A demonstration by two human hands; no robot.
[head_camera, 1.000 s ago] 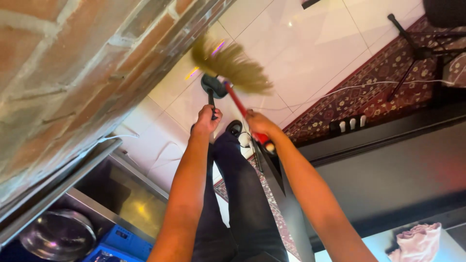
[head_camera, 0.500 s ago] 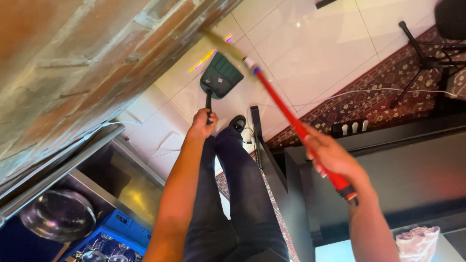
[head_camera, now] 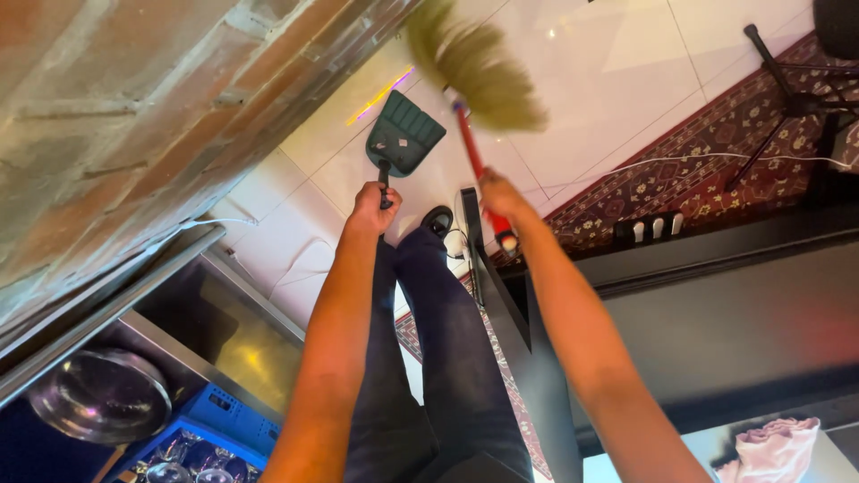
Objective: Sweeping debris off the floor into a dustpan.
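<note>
- Head view, looking down along both bare arms: the left hand (head_camera: 374, 207) is wrapped in a closed fist round the dark handle of a green dustpan (head_camera: 404, 134), fingers pressed fully about it.
- The dustpan hangs out ahead of that fist with its flat scoop turned toward the white tiled floor (head_camera: 626, 80); whether its edge touches the tiles cannot be told.
- The right hand (head_camera: 501, 197) is clenched round the red handle of a broom (head_camera: 474, 63), gripping low on the shaft, with the handle's end showing just below the hand.
- The broom's straw-coloured bristles fan out just right of the dustpan and are blurred; they sit above the pan in the picture, near it but apart.
- Between the arms are the person's legs in dark trousers (head_camera: 447, 358), with a black shoe (head_camera: 438, 219) on the floor just below the dustpan.
- To the left stands a brick wall (head_camera: 134, 116), with a metal shelf beneath it, a steel bowl (head_camera: 100, 395) and a blue crate of glasses (head_camera: 201, 438).
- To the right lies a red patterned rug (head_camera: 716, 152) crossed by a white cable, and nearer, a dark counter (head_camera: 716, 313) with a pink cloth (head_camera: 777, 447) at its lower corner.
</note>
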